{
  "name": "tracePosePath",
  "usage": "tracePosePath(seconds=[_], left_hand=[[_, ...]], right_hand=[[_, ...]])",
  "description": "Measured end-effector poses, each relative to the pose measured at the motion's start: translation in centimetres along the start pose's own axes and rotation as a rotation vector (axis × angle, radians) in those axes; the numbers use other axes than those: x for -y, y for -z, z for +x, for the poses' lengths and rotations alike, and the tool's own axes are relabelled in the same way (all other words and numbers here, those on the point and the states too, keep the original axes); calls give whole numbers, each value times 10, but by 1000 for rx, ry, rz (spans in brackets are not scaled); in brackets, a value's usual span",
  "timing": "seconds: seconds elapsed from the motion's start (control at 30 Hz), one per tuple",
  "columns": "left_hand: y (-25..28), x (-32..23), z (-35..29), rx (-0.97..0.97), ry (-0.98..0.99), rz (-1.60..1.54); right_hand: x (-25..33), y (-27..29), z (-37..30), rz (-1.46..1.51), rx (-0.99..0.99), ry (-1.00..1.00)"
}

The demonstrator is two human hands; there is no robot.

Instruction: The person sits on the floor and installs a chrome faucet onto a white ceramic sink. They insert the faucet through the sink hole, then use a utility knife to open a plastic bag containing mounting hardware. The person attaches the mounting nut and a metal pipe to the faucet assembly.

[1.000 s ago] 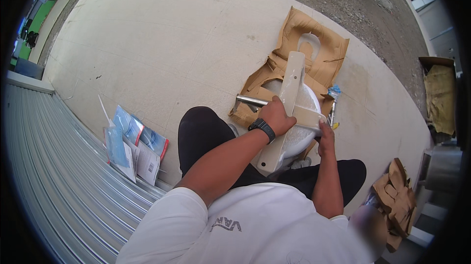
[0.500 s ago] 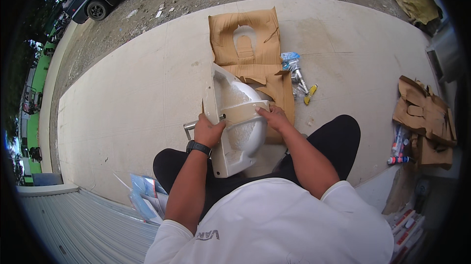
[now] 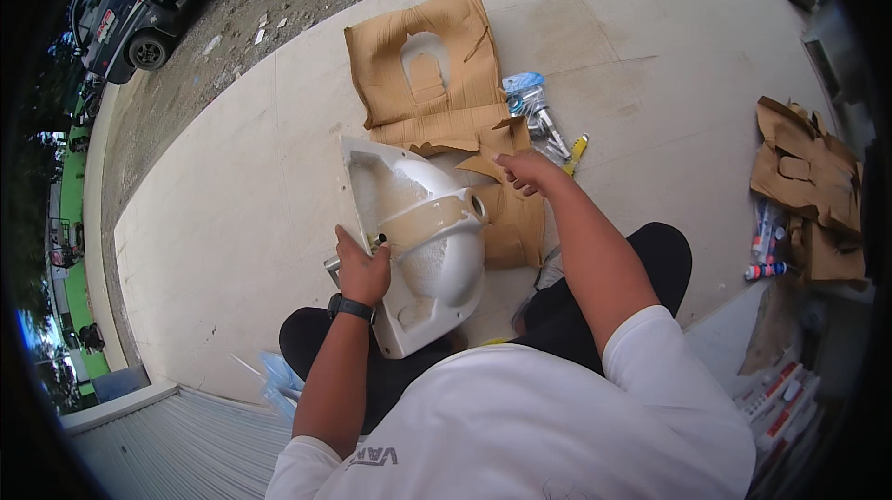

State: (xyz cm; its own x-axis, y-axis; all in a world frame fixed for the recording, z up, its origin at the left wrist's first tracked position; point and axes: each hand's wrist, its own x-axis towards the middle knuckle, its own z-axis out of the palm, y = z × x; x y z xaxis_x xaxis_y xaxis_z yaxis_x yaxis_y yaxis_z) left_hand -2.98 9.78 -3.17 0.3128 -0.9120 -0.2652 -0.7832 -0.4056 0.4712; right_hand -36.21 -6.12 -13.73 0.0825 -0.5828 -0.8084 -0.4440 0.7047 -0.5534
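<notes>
"The right grip [image 3: 530,173] has left the white basin [image 3: 457,263] since the earlier frame; I see it apart, fingers curled, by the cardboard's [image 3: 520,226] right edge. Holding anything?"

"I can't tell. The left grip [image 3: 362,263] I read as clasping the basin's flat edge, a metal tube [image 3: 332,265] just beside it."

"And the basin?"

"Underside up, in front of the white shirt [image 3: 520,407], on the near side of the cardboard, bowl bulging rightward."

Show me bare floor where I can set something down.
Pale concrete is bare left of the white ceramic basin and flattened brown cardboard, and between the clear-bagged silver metal fittings and crumpled brown cardboard. It's crowded around the basin: left hand, right hand, flattened cardboard.
</notes>
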Motion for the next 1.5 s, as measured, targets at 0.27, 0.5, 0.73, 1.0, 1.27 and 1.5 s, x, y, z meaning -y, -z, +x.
tracePosePath(seconds=[0.27, 0.5, 0.73, 1.0, 1.27, 1.5], left_hand=[[0, -5, -3, -12, 26, -119], [-8, -21, -20, -84, 5, -129], [-11, -20, -19, -123, 14, -137], [-3, -47, -34, -190, -292, 212], [12, -46, -49, -3, -463, -69], [-11, 3, -36, -23, -551, -826]], right_hand=[[-63, 47, 98, -213, -705, -6], [-85, 62, 134, -676, -705, -47], [-53, 80, 133, -455, -610, -153], [79, 137, -4, -736, -689, 63], [101, 98, -202, -443, -544, 775], [18, 23, -202, 69, 364, 621]])
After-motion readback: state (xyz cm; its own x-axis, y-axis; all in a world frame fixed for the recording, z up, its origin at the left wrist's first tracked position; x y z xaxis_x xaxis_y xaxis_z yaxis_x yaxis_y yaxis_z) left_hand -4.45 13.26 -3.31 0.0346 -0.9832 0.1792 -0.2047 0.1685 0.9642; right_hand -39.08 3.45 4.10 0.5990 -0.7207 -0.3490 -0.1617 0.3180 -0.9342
